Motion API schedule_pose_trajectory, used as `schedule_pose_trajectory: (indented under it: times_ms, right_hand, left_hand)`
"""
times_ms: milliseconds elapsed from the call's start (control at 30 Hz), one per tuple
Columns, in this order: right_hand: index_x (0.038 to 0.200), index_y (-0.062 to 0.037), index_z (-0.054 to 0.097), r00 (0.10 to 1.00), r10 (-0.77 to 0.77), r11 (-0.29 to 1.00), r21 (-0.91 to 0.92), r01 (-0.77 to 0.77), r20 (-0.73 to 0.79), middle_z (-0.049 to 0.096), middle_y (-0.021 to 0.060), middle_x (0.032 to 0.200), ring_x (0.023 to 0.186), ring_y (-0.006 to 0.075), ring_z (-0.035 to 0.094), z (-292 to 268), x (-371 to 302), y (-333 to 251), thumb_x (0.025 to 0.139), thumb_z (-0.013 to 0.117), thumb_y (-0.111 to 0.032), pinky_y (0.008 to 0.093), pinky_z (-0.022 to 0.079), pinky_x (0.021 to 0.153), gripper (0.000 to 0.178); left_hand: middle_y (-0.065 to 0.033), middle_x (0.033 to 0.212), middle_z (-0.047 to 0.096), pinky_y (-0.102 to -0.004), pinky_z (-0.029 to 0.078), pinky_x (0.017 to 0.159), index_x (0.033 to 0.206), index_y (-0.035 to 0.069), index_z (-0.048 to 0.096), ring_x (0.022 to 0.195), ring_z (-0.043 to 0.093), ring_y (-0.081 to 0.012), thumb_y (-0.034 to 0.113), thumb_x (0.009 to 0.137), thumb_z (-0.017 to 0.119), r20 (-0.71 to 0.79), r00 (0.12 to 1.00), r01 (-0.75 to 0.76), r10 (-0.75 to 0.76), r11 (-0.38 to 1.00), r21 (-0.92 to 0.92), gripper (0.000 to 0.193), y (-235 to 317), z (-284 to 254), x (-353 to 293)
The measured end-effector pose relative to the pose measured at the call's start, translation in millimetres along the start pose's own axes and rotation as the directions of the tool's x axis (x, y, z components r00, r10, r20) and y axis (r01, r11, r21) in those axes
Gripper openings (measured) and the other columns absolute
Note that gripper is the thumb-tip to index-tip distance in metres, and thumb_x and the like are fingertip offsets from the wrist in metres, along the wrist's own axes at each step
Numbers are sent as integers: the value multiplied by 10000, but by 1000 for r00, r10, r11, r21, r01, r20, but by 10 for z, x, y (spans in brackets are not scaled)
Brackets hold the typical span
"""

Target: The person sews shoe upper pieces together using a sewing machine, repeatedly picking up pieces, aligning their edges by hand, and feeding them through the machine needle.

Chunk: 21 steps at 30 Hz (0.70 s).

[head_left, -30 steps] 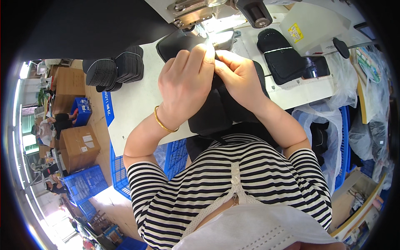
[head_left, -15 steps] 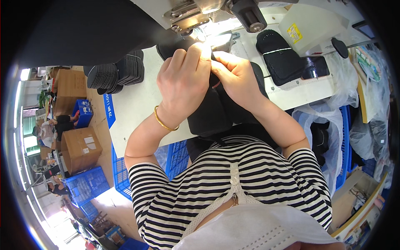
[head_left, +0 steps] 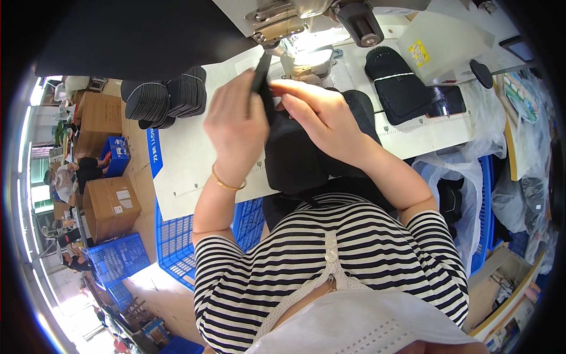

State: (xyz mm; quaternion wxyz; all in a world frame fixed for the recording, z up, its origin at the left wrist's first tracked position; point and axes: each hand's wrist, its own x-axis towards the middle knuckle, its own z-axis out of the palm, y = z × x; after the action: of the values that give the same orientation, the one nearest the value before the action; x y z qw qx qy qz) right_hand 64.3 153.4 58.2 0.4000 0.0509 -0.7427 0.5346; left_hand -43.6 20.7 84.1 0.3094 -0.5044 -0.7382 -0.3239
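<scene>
My left hand (head_left: 236, 127), smeared by motion, grips a narrow, flat black fabric piece (head_left: 263, 79) that stands on edge below the sewing machine head (head_left: 280, 26). My right hand (head_left: 327, 118) is close beside it, fingers stretched toward the piece and the thumb a little apart; whether its fingertips touch the piece is hard to tell. Under my hands and over the table's front edge lie black padded fabric pieces (head_left: 298, 156). Another dark rounded piece (head_left: 358, 112) rests right of my right hand.
Stacked black pieces (head_left: 147, 101) stand at the table's left. A banded black bundle (head_left: 395, 82) and a phone (head_left: 445, 100) lie on the right of the white table (head_left: 188, 189). Blue baskets (head_left: 177, 245) flank my lap, the right one lined with clear plastic (head_left: 433, 171).
My left hand has moved left and slightly down, carrying the black piece away from the needle area. My right hand's fingers have straightened from a pinch. The view has shifted slightly.
</scene>
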Motion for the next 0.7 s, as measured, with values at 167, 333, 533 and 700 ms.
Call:
schedule_pose_trajectory:
  times_ms: [167, 333, 533, 700]
  right_hand:
    - [1107, -1, 675, 987, 158, 961, -229, -158, -19, 683, 83, 895, 610, 132, 572, -199, -225, -16, 874, 723, -187, 261, 488, 611, 302]
    - [1105, 15, 671, 811, 511, 745, 325, -583, 284, 685, -5, 929, 805, 29, 599, -220, -356, 43, 934, 705, -132, 195, 491, 713, 229]
    - [1127, -8, 686, 794, 535, 762, 241, -601, 289, 674, -7, 864, 668, 28, 547, -244, -422, 113, 976, 632, -120, 168, 430, 580, 196]
    - [1146, -10, 687, 846, 500, 780, 329, -532, 184, 728, 44, 959, 677, 37, 571, -254, -462, 208, 999, 541, -76, 172, 447, 562, 217]
  left_hand:
    - [-179, 1146, 692, -384, 534, 958, 1186, -67, 630, 1053, 680, -291, 24, 948, 513, 232, 736, 475, -635, 241, -847, 281, -345, -307, -832]
    - [-177, 1194, 671, -361, 528, 973, 1224, -70, 609, 1100, 655, -271, 76, 962, 486, 438, 631, 377, -640, -241, -894, 324, -165, -300, -1321]
    - [-169, 1206, 667, -365, 531, 976, 1247, -56, 599, 1082, 663, -269, 60, 969, 498, 459, 600, 383, -655, -269, -884, 317, -117, -252, -1485]
    - [-166, 1231, 657, -380, 533, 986, 1271, -31, 587, 1096, 660, -281, 71, 987, 503, 446, 528, 367, -723, -279, -887, 314, -88, -212, -1454]
